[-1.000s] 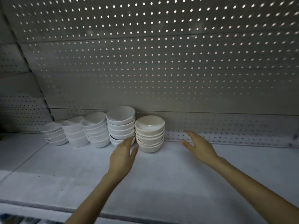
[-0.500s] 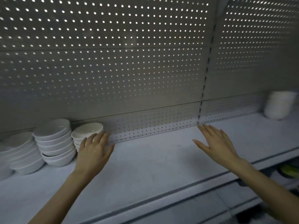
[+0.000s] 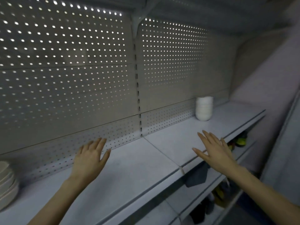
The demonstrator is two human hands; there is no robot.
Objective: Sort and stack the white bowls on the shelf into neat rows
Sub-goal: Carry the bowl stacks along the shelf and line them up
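Left hand [image 3: 89,158]: fingers straight, empty, over the shelf [image 3: 138,168].
Right hand [image 3: 214,153]: spread wide, empty, above the shelf's front edge.
Cropped bowl stack [image 3: 6,184]: white, nested, at the left edge.
Far bowl stack [image 3: 204,108]: white, tall, upright, against the perforated back panel [image 3: 65,78].

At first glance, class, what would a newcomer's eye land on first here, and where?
Two open hands hover in the foreground, the left hand and right hand spread above the white shelf. Behind, the perforated back panel glitters with light, and a tall stack of white bowls stands far right near it.
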